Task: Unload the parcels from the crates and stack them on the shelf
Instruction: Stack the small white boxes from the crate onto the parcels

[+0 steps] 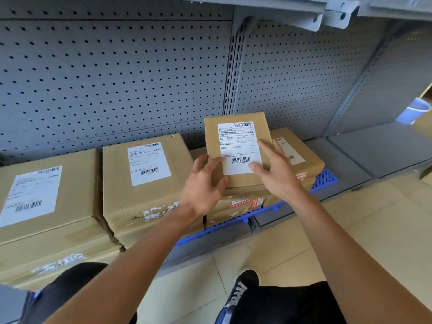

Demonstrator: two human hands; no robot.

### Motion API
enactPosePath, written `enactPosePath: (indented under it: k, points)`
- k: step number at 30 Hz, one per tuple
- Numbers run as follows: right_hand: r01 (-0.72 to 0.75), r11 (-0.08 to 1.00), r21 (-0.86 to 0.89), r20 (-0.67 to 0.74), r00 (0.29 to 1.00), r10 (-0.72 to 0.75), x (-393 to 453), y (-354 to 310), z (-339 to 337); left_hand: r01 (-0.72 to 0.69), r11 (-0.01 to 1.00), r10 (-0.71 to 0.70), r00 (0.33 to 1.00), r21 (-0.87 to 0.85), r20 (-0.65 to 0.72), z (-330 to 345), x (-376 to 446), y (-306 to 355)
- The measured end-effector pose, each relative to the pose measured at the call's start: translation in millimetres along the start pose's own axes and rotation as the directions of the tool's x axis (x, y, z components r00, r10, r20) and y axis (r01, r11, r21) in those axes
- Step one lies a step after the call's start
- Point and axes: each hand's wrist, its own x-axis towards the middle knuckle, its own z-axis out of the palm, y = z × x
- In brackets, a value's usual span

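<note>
A small brown parcel (236,134) with a white label lies on top of a wider brown parcel (301,148) on the low grey shelf (364,160). My left hand (203,185) touches the small parcel's near left corner, thumb on the label, fingers spread. My right hand (278,169) rests on its near right side, fingers spread over the label's edge. Neither hand clearly grips it. Two larger labelled parcels, one (145,174) in the middle and one (46,195) at the left, sit side by side on the same shelf.
A blue plastic pallet (327,177) lies under the stacked parcels. A grey pegboard wall (117,78) backs the shelf and an upper shelf bracket (304,12) hangs overhead. Bare shelf space lies to the right. Pale floor tiles (280,242) and my shoe (243,288) are below.
</note>
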Motion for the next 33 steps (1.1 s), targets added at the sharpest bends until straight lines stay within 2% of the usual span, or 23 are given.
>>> enactPosePath:
  k: [5,9,14,20,25,33]
  points:
    - [0.031,0.998,0.049,0.043,0.999,-0.033,17,14,12,0.003,0.997,-0.002,1.0,0.084,-0.016,7,11,-18]
    - [0.012,0.998,0.059,0.052,0.999,-0.015,23,16,14,0.001,0.969,0.009,0.999,0.248,-0.04,13,18,-25]
    - [-0.034,0.998,-0.062,0.038,0.999,0.037,23,10,20,0.018,0.961,-0.001,0.998,0.276,-0.065,15,26,-34]
    - [0.082,0.93,-0.357,-0.019,0.995,-0.095,22,6,33,-0.011,0.959,0.031,0.997,0.283,-0.065,14,25,-41]
    - [0.114,0.909,-0.401,0.059,0.993,-0.098,11,-14,40,-0.017,0.947,0.06,0.99,0.319,-0.125,4,17,-49]
    - [0.109,0.893,-0.437,0.142,0.989,-0.051,9,-20,40,0.017,0.91,0.037,0.992,0.415,-0.122,5,11,-60]
